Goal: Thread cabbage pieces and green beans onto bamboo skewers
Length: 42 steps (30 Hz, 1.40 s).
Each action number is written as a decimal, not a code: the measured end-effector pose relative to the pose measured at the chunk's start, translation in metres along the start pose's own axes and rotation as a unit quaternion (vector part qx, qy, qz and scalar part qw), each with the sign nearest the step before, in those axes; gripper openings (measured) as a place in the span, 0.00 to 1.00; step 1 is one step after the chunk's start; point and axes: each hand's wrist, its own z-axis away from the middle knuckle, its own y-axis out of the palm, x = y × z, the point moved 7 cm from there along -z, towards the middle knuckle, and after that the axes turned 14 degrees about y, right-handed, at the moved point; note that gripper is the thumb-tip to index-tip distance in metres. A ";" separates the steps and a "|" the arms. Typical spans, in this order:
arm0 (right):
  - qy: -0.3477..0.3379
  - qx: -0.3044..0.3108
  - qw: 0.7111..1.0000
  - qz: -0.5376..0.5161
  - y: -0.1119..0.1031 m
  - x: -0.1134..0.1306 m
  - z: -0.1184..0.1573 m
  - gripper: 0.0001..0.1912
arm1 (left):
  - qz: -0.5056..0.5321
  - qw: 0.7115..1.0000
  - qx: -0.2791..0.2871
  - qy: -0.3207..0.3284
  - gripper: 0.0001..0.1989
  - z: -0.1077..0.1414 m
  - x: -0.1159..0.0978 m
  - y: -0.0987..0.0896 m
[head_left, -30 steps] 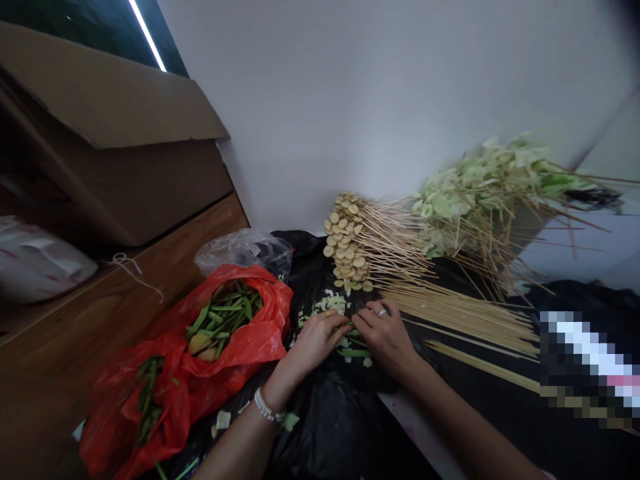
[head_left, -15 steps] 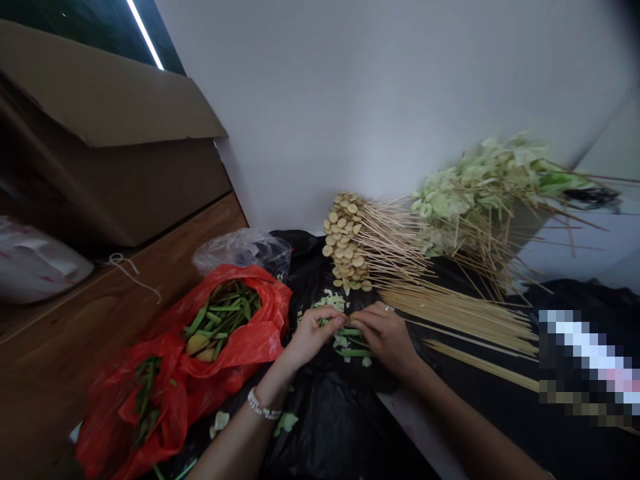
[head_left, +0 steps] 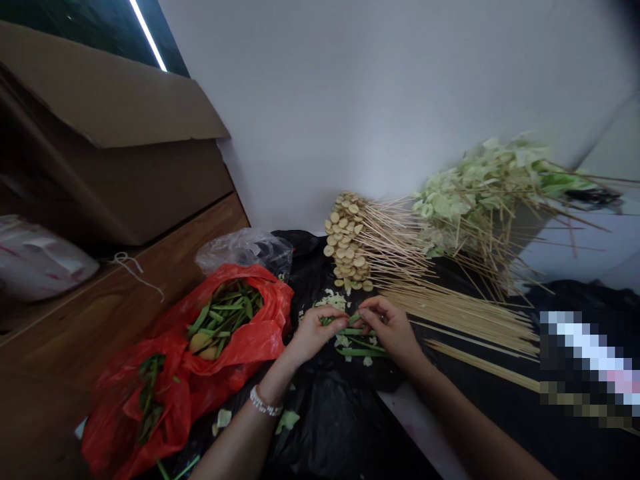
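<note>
Green vegetable strips (head_left: 357,350) lie on the black plastic sheet (head_left: 330,420), and your left hand (head_left: 315,335) and right hand (head_left: 390,327) have their fingers pinched on one above the pile. Squeeze too hard and it could snap; bump sideways and the bamboo skewers (head_left: 465,320) beside the pile could scatter.

Vivid red plastic bag (head_left: 150,393) — green vegetable strips (head_left: 225,315) — black plastic sheet (head_left: 330,420), pale tan bamboo skewers (head_left: 463,317)

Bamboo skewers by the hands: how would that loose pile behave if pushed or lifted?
The bamboo skewers look thin and straight, so probably light and fairly stiff. Lying loose on the black plastic, they would likely roll or fan apart when pushed, and may slip unless gathered first.
</note>
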 end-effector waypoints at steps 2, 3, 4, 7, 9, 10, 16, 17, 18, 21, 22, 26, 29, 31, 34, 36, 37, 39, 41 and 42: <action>-0.033 -0.003 0.998 0.062 0.001 0.003 0.001 0.12 | -0.020 0.999 0.033 0.022 0.12 0.000 -0.004 0.006; -0.065 -0.007 0.992 0.111 0.001 0.006 0.003 0.11 | -0.035 0.998 0.044 0.027 0.11 0.001 -0.005 0.008; -0.107 -0.012 0.979 0.173 0.003 0.010 0.006 0.09 | -0.052 0.997 0.052 0.031 0.11 0.001 -0.005 0.009; -0.240 -0.022 0.888 0.391 0.017 0.020 0.018 0.12 | -0.106 0.991 0.064 0.044 0.11 0.003 -0.004 0.010; -0.281 -0.019 0.818 0.501 0.028 0.018 0.023 0.14 | -0.134 0.987 0.076 0.054 0.10 0.003 -0.004 0.011; -0.287 -0.016 0.793 0.538 0.031 0.015 0.024 0.14 | -0.147 0.984 0.084 0.059 0.10 0.003 -0.005 0.012; -0.281 -0.022 0.715 0.640 0.037 0.006 0.022 0.07 | -0.193 0.973 0.111 0.064 0.10 0.003 -0.005 0.014; -0.282 -0.024 0.710 0.645 0.037 0.006 0.022 0.06 | -0.192 0.973 0.112 0.062 0.10 0.003 -0.005 0.014; -0.285 -0.025 0.707 0.647 0.037 0.006 0.023 0.05 | -0.188 0.974 0.113 0.059 0.10 0.004 -0.004 0.014; -0.299 -0.009 0.709 0.638 0.039 0.007 0.026 0.04 | -0.170 0.976 0.129 0.052 0.12 0.005 -0.003 0.014; -0.302 -0.001 0.712 0.633 0.040 0.006 0.026 0.04 | -0.164 0.975 0.139 0.050 0.13 0.005 -0.003 0.014; -0.295 0.010 0.729 0.617 0.041 0.004 0.027 0.07 | -0.122 0.981 0.146 0.047 0.14 0.005 -0.005 0.014; -0.279 -0.019 0.759 0.587 0.038 0.007 0.025 0.08 | -0.041 0.994 0.101 0.028 0.15 0.003 -0.006 0.011; -0.264 -0.040 0.791 0.550 0.036 0.011 0.025 0.10 | 0.037 0.997 0.067 -0.025 0.17 0.004 -0.002 0.012; -0.223 -0.049 0.855 0.466 0.031 0.015 0.024 0.13 | 0.191 0.973 -0.001 -0.133 0.19 0.010 0.012 0.021; -0.183 -0.047 0.895 0.405 0.026 0.015 0.022 0.14 | 0.324 0.927 -0.064 -0.178 0.18 0.013 0.018 0.027; -0.160 -0.047 0.912 0.375 0.023 0.015 0.020 0.13 | 0.392 0.894 -0.094 -0.194 0.16 0.014 0.021 0.030; -0.115 -0.046 0.941 0.316 0.016 0.012 0.016 0.13 | 0.519 0.812 -0.139 -0.229 0.13 0.015 0.025 0.033; -0.080 -0.047 0.960 0.263 0.009 0.008 0.012 0.14 | 0.613 0.726 -0.169 -0.263 0.10 0.015 0.028 0.034; -0.069 -0.049 0.966 0.243 0.007 0.007 0.010 0.15 | 0.644 0.689 -0.183 -0.277 0.10 0.015 0.028 0.033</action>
